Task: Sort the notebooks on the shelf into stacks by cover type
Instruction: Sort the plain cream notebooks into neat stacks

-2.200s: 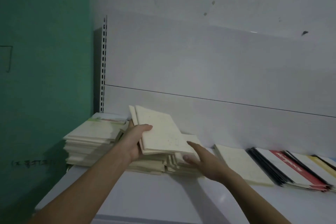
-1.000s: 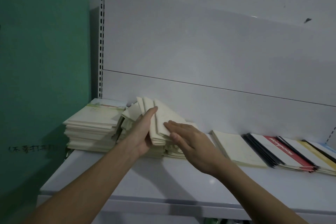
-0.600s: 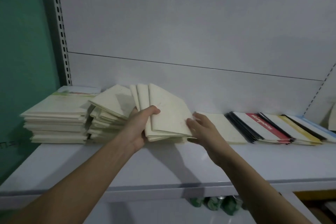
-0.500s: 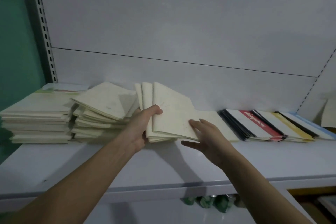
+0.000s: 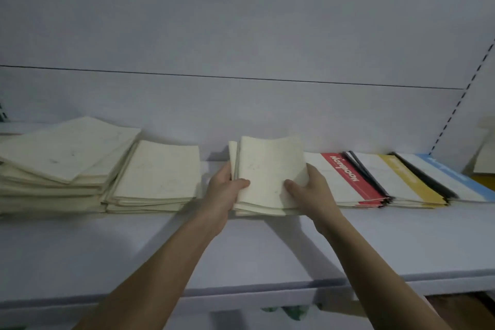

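Note:
A bundle of plain cream notebooks [image 5: 267, 171] sits mid-shelf, held between both hands. My left hand [image 5: 223, 190] grips its left edge, thumb on the top cover. My right hand [image 5: 308, 190] grips the right edge, thumb on the cover too. The bundle rests partly on the left end of a fanned row of notebooks with red [image 5: 345, 174], yellow [image 5: 412, 182] and blue [image 5: 460, 179] cover bands. To the left lie a cream stack [image 5: 158, 174] and a taller, untidy cream pile [image 5: 59, 158].
The white shelf [image 5: 241, 249] has a front lip low in view and a white back panel [image 5: 241, 35] behind. A slotted upright [image 5: 460, 99] marks the right end, with a cream notebook [image 5: 484, 163] beyond it. Green items [image 5: 289, 312] show below the shelf.
My left hand has carried the cream bundle rightward from the left piles to beside the colour-banded notebooks. My right hand now grips its right edge. The view has shifted right.

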The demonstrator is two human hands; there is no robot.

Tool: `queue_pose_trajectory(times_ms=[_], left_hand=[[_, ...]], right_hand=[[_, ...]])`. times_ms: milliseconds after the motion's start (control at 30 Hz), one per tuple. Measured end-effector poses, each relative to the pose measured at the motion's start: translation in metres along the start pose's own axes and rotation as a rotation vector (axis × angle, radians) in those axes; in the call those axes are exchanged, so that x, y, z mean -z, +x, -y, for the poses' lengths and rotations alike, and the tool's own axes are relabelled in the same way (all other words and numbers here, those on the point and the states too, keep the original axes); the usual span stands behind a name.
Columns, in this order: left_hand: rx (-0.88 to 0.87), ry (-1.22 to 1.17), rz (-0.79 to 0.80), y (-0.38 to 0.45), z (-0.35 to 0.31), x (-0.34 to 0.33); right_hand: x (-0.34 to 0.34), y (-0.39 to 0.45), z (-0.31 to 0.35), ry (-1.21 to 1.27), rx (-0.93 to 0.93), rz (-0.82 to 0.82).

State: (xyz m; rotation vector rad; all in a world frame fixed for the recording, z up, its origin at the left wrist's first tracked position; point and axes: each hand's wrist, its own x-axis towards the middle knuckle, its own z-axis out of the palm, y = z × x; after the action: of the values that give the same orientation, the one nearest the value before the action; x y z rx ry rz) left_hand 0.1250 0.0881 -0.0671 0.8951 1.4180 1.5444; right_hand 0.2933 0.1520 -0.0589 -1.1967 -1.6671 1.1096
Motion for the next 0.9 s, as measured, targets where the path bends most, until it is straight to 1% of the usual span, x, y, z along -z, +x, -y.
queue_pose_trajectory(times_ms=[100,233,300,333,400,533,733,900], left_hand=[[-0.043,0.141,-0.048,0.019,0.012,-0.008],[-0.107,0.368,-0.046,0.031,0.033,-0.012],[-0.095,0.562,-0.045,0.034,0.039,-0.012],[-0.083,0.637,-0.051,0.033,0.041,-0.012],[-0.063,0.685,-0.039,0.031,0.043,-0.011],[-0.064,0.783,0.042,0.026,0.045,-0.004],[-0.047,0.765,-0.005,0.026,0.046,0.0],[-0.098,0.763,-0.036,0.025,0.048,0.001]], right_hand=[[-0.005,0.036,-0.007,-0.238,0.066,0.003],[-0.021,0.056,-0.028,-0.704,0.155,0.027],[-0.024,0.053,-0.037,-0.789,0.212,0.038],[-0.025,0.053,-0.039,-0.781,0.225,0.047],[-0.024,0.054,-0.043,-0.72,0.225,0.079],[-0.024,0.06,-0.046,-0.624,0.226,0.147],[-0.025,0.061,-0.051,-0.564,0.219,0.158],[-0.025,0.062,-0.053,-0.449,0.229,0.159]])
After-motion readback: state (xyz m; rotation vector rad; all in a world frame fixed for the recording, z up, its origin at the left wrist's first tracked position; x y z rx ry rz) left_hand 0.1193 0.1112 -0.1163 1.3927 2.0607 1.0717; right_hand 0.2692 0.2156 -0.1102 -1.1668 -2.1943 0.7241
